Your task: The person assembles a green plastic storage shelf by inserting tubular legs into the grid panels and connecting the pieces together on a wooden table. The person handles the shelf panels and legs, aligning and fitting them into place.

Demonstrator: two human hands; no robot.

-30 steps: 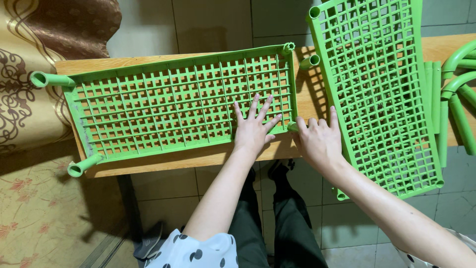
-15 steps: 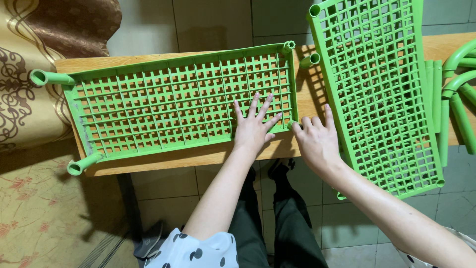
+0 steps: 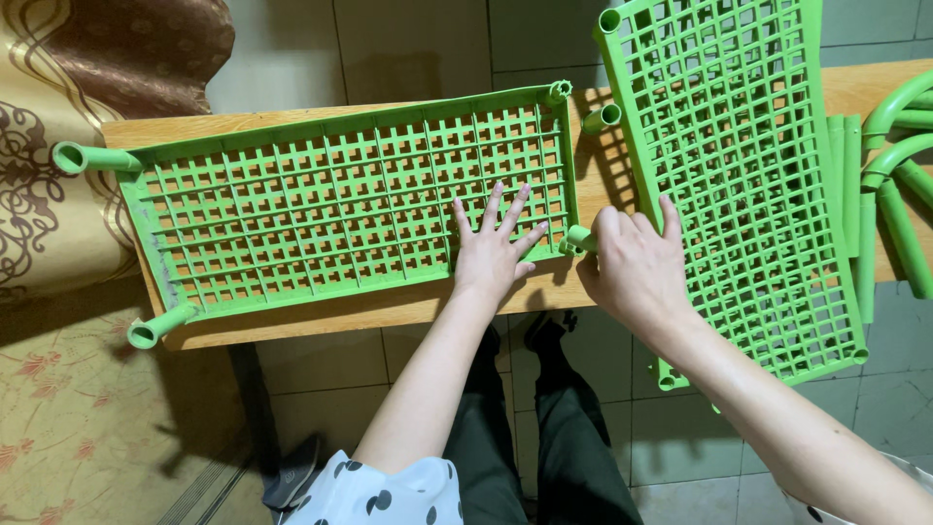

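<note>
A green plastic grid shelf (image 3: 321,204) lies flat on a wooden table (image 3: 389,306), with tube sockets at its corners. My left hand (image 3: 489,255) presses flat on its near right part, fingers spread. My right hand (image 3: 637,267) is curled around a short green tube (image 3: 577,237) at that shelf's near right corner. Its index finger reaches onto a second green grid shelf (image 3: 739,165), which lies at an angle on the right and overhangs the table's near edge.
A loose short green tube (image 3: 603,119) lies between the two shelves. Curved green tubes (image 3: 899,146) and flat green strips (image 3: 850,194) sit at the table's right end. A patterned brown and gold cloth (image 3: 58,117) hangs on the left. The floor below is tiled.
My right hand has lifted and closed around the corner tube, its index finger now up on the second shelf. My left hand stays flat on the first shelf.
</note>
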